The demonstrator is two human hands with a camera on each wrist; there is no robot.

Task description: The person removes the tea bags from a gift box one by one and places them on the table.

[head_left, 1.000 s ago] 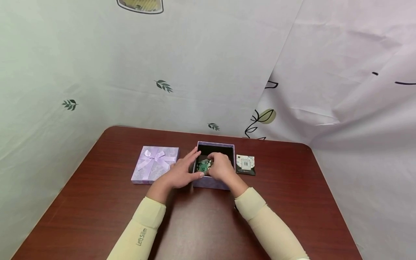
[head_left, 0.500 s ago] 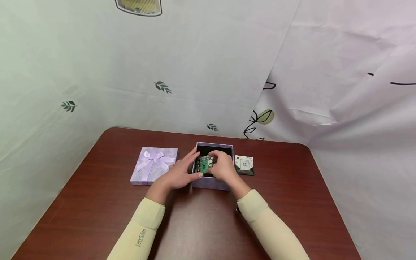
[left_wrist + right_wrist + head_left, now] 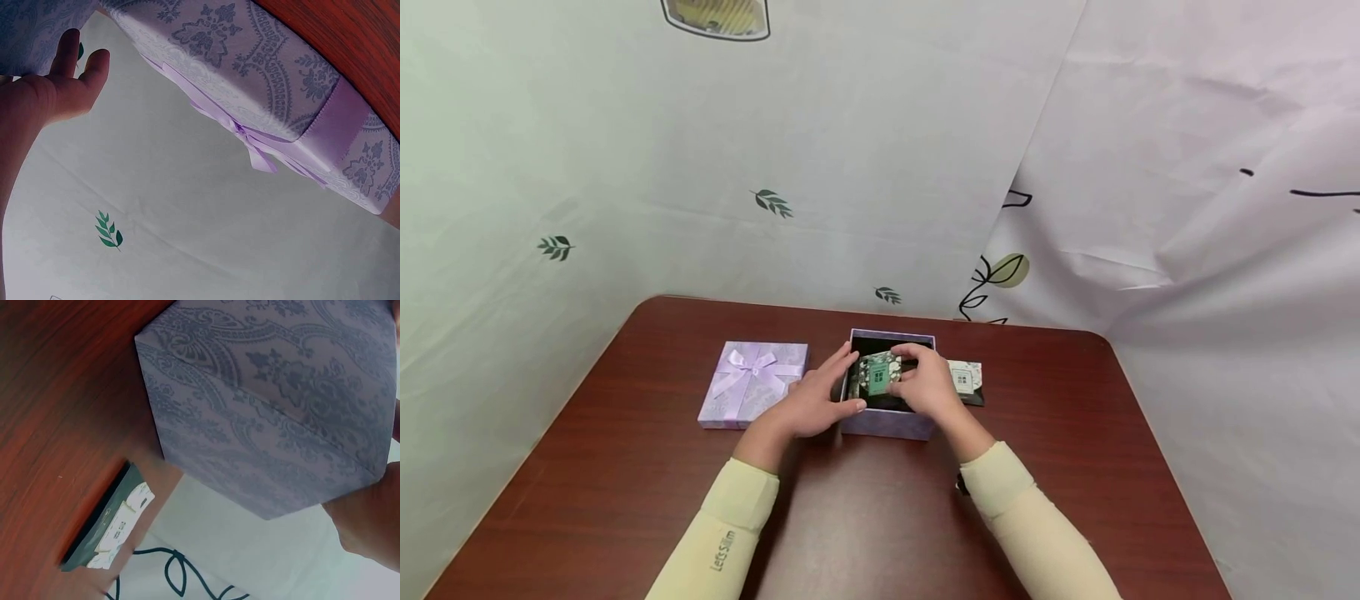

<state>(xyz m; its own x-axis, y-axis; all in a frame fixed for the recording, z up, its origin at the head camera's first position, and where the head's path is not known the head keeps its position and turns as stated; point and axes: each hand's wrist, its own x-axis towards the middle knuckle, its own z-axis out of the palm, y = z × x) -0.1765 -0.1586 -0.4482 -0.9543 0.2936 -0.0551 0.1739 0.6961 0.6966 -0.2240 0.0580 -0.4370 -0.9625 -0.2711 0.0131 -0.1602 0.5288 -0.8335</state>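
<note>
A purple patterned gift box (image 3: 889,425) with a dark inside stands uncovered in the middle of the head view. My right hand (image 3: 931,383) pinches the right edge of a green floral packet (image 3: 880,377), tilted over the box opening. Whether the packet's lower edge touches the box cannot be told. Along the box's left wall rests my left hand (image 3: 812,403), fingers extended and thumb at the front left corner. The left wrist view shows this left hand (image 3: 53,94) by the box wall (image 3: 37,31). In the right wrist view the box (image 3: 269,406) hides most of the right hand (image 3: 369,519).
The purple lid (image 3: 718,404) with a ribbon bow lies left of the box. A white and black packet (image 3: 966,378) lies just right of it, partly behind my right hand. Patterned white cloth (image 3: 865,150) hangs behind the brown table (image 3: 880,517).
My right hand has drawn the green packet up and to the right from the left part of the box, and more of its face shows. The left hand has stayed at the box wall.
</note>
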